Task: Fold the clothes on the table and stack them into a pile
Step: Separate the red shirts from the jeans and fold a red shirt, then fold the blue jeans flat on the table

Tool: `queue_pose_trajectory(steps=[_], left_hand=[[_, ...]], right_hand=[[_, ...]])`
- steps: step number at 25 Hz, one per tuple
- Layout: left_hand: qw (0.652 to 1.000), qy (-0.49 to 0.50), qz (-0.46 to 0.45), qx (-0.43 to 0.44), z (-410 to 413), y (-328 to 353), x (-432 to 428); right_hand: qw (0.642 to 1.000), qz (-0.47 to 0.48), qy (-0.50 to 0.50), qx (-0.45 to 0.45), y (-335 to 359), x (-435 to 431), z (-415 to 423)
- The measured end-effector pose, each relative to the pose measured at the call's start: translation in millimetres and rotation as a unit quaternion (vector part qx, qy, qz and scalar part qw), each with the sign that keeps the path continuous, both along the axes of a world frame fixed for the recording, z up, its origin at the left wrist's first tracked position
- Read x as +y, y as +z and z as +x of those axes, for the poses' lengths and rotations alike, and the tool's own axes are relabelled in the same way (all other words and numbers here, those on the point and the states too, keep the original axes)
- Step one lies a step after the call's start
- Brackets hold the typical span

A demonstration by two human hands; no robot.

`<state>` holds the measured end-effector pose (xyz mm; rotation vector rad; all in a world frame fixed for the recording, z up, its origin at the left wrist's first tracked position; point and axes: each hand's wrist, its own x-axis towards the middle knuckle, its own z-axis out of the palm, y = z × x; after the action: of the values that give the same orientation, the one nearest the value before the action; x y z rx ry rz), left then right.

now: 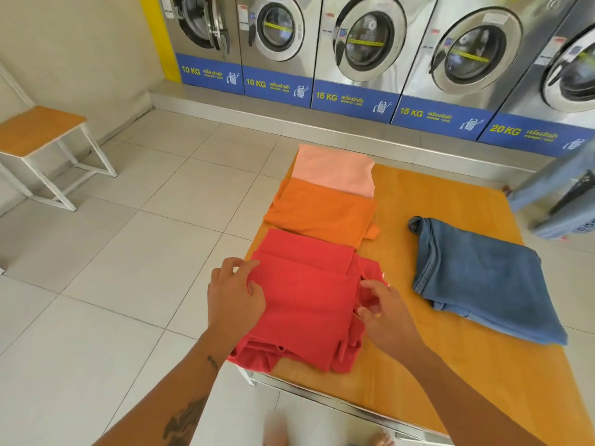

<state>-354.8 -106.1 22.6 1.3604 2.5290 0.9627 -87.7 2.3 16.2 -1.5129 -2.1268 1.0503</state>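
head view:
left hand (233,296): yours, flat on the left edge of the red garment (306,304), fingers spread, thumb on top of the fabric.
right hand (383,312): fingers curled, pinching a bunched fold at its right edge.
red garment: folded, near-left corner of wooden table (450,365).
orange garment (322,212): folded, just behind it.
pink garment (335,170): folded, far end, overlapping the orange.
jeans (483,278): folded, right side, apart.

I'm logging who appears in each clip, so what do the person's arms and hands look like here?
Both forearms are bare, with no sleeves, gloves, watch or rings visible. The left hand has dark tattoos on its forearm: a small mark nearer the wrist and a larger patch lower down. The right hand shows no markings.
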Motion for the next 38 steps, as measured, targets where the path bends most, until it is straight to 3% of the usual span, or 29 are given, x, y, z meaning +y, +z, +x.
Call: queue_pose_trajectory(steps=[8, 14, 20, 28, 33, 38], left_hand=[[0.978, -0.180, 0.097, -0.043, 98, 36, 97], [0.967, -0.242, 0.036, -0.075, 212, 30, 166], [0.975, -0.199, -0.031, -0.095, 285, 13, 219], [0.950, -0.124, -0.158, -0.241, 301, -30, 246], [0.948, -0.127, -0.090, -0.276, 299, -41, 284], [0.954, -0.145, -0.018, -0.263, 274, -34, 363]], right_hand=[[0.992, 0.036, -0.116, 0.036, 29, 43, 108], [0.982, 0.015, -0.189, -0.022, 28, 100, 232], [0.978, -0.045, -0.198, -0.037, 17, 164, 309], [0.967, -0.147, -0.178, 0.105, -12, 198, 302], [0.968, -0.124, -0.195, 0.093, -21, 224, 277], [0.975, -0.057, -0.206, 0.064, -12, 309, 243]])
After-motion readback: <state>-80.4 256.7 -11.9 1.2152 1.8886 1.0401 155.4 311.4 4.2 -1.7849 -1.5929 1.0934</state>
